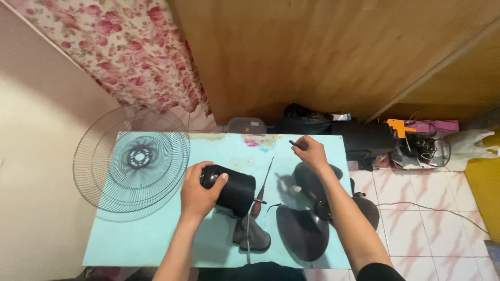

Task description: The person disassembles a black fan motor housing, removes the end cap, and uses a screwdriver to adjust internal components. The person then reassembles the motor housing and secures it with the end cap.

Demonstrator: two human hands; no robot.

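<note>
My left hand [199, 191] grips a black fan motor housing [232, 190] lying on its side on the light blue table [146, 239]. My right hand [309, 151] is raised near the table's far edge, pinching a small dark piece [292, 142] between its fingers. Under my right forearm lies a black three-blade fan propeller [304, 231]. A screwdriver [262, 186] with a reddish handle rests between the housing and the propeller. A wire fan grille [132, 162] lies flat at the table's left end, overhanging its edge.
A thin cable runs down from the housing toward the front edge. Behind the table stand a wooden panel, a small grey container [247, 125] and black bags [307, 120]. On the tiled floor to the right lie tangled cables, an orange tool [399, 126] and a white bag [469, 145].
</note>
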